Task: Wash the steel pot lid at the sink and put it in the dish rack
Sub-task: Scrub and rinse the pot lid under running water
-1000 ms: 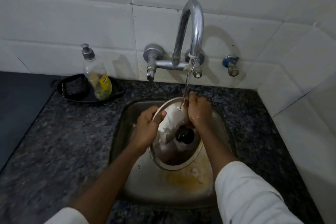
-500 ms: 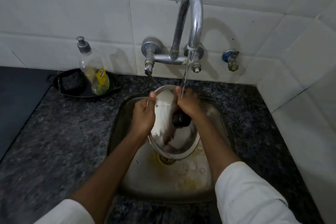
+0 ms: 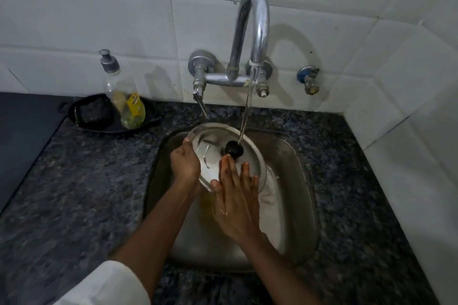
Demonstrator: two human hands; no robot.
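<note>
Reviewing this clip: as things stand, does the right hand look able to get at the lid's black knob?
Probably yes. The right hand lies flat on the lid, fingertips just below the knob, with only the water stream landing there. The left hand holds the far rim.

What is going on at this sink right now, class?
A person is rinsing a steel pot lid under water running from the wall tap, over the steel sink. The left hand grips the lid's rim, tilting it. The right hand lies flat and open on the lid below its black knob. A dish soap bottle stands on the counter. No dish rack is in view.
</note>
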